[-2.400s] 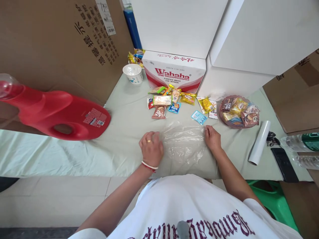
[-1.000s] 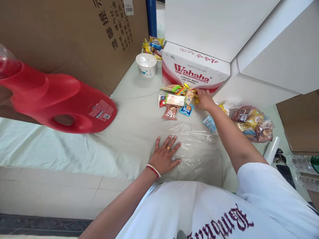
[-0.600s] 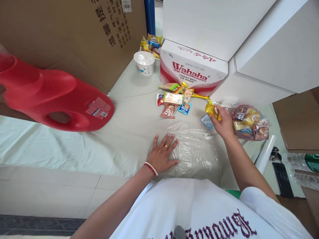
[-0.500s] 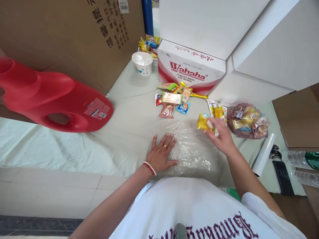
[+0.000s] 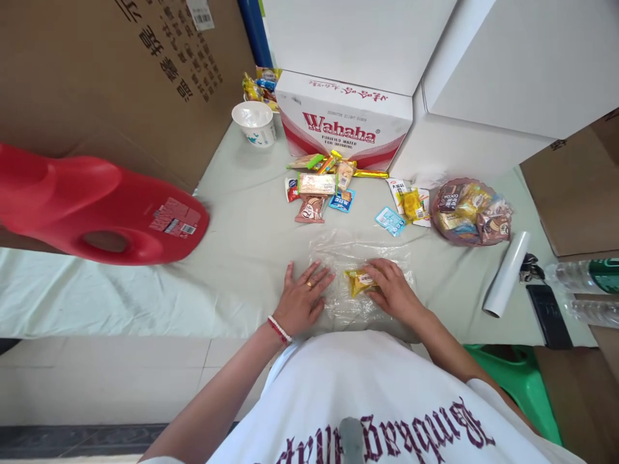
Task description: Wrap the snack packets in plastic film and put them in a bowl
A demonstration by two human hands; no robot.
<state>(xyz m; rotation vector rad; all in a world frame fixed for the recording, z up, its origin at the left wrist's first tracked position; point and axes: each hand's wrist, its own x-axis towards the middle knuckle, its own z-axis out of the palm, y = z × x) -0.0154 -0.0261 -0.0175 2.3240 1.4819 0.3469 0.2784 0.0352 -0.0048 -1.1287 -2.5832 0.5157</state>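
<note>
A sheet of clear plastic film [image 5: 333,248] lies flat on the cloth-covered table in front of me. My left hand [image 5: 302,298], fingers spread, rests at the film's left edge. On the film is a yellow-wrapped snack [image 5: 356,283], and my right hand [image 5: 393,289] has its fingers closed on the snack's right end. Behind the film, several wrapped snacks [image 5: 316,185] lie in a pile. To the right, a blue packet [image 5: 389,221] and another yellow packet [image 5: 412,205] lie beside a pink glass bowl [image 5: 438,225] of snacks.
At the left a large red jug [image 5: 145,222] lies on its side. A Wahaba-style water carton [image 5: 348,122] and a paper cup [image 5: 254,122] stand at the back. On the right are a white roll [image 5: 505,277], keys [image 5: 532,267], a black phone [image 5: 549,316] and plastic bottles [image 5: 575,277].
My right hand has brought the yellow-wrapped snack left and nearer, down onto the film. The blue packet now shows in full. My left hand stays on the film's edge.
</note>
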